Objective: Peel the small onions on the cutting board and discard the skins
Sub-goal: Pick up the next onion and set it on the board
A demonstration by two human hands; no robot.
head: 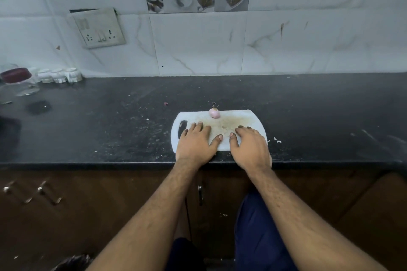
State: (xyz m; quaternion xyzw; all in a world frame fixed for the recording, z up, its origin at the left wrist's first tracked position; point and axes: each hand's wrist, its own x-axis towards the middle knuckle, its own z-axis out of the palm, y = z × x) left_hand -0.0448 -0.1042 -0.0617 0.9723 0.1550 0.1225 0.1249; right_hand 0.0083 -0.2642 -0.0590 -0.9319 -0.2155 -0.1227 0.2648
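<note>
On dark stone bench (pixel 110 121): white plastic cutting board (pixel 246 116), stained brown at centre, near edge close to bench front. Both hands flat on board, palms down. Left hand (pixel 195 142) with fingers relaxed and slightly spread, beside handle slot (pixel 182 128), holding nothing. Right hand (pixel 250 146) likewise flat, fingers straight, holding nothing. One small pink onion (pixel 214 113) at far edge of board, apart from both hands, appears mostly peeled, brown scrap at its top. Only one onion visible. Skin flecks (pixel 277 140) scattered on bench right of board; more specks near far edge.

Risks, judged: onion round and at very rim, so any nudge or shift of board under pressing hands could roll it off onto bench. Loose skins light and small, easily missed or brushed off bench front to floor when gathered. No bin in view; discard spot unknown.
</note>
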